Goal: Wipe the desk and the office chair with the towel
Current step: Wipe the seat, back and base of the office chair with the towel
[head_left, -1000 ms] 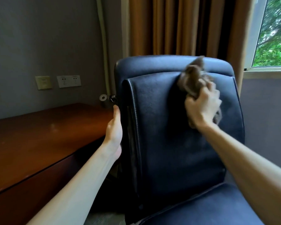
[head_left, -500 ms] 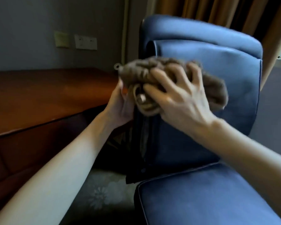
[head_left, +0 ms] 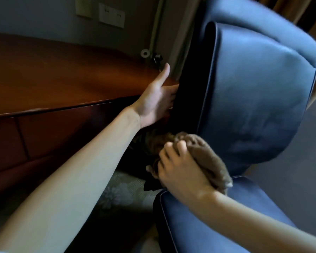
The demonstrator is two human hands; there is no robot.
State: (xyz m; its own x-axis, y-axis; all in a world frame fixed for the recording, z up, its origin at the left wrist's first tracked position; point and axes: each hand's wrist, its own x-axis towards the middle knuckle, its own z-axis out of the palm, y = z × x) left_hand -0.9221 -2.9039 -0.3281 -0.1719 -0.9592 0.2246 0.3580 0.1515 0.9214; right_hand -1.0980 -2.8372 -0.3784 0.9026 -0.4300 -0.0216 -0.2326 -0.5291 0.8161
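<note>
The dark blue leather office chair [head_left: 248, 99] fills the right half of the view, its backrest tilted and its seat cushion at the bottom right. My right hand [head_left: 181, 170] grips a bunched brown towel [head_left: 204, 154] and presses it against the bottom left of the backrest, just above the seat's rear corner. My left hand [head_left: 157, 99] clasps the backrest's left edge, thumb up, fingers hidden behind the chair. The reddish-brown wooden desk [head_left: 58, 77] stretches along the left, right beside the chair.
A grey wall behind the desk carries two socket plates [head_left: 111, 15]. A pipe [head_left: 157, 22] runs down the wall to a small valve [head_left: 156, 58] at the desk's far corner. Patterned carpet [head_left: 120, 190] shows between desk and chair. Brown curtains [head_left: 299, 10] hang at the top right.
My right hand carried the towel from the top of the backrest across to its left edge and down to its bottom. My left hand stayed on the left edge. The view tilted downward.
</note>
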